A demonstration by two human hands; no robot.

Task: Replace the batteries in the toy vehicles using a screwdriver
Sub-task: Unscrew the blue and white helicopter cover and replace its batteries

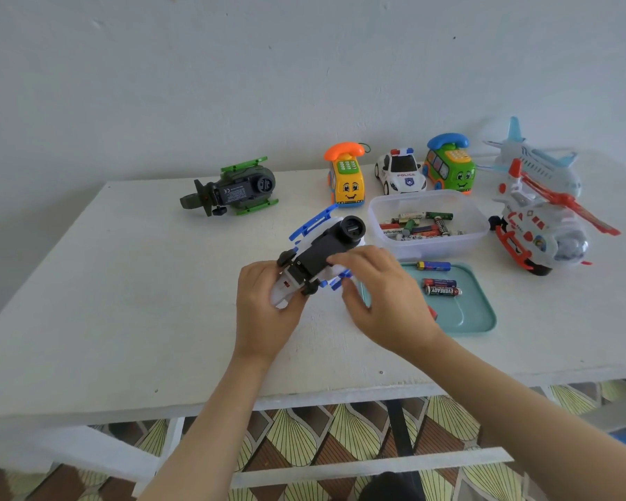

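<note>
A white and blue toy helicopter (322,247) lies upside down on the white table (123,301), its black underside facing up. My left hand (264,305) grips its white tail end. My right hand (384,298) sits at its right side, with fingertips on the black underside. A teal tray (477,312) just right of my right hand holds three loose batteries (441,288). A small red item peeks out from under my right hand on the tray. No screwdriver shows.
A clear plastic tub (427,226) of several batteries stands behind the tray. A green helicopter (235,189) lies overturned at the back left. Along the wall stand a yellow phone car (347,179), a police car (400,173), a green phone bus (450,164), a plane (535,164) and a red and white helicopter (542,226).
</note>
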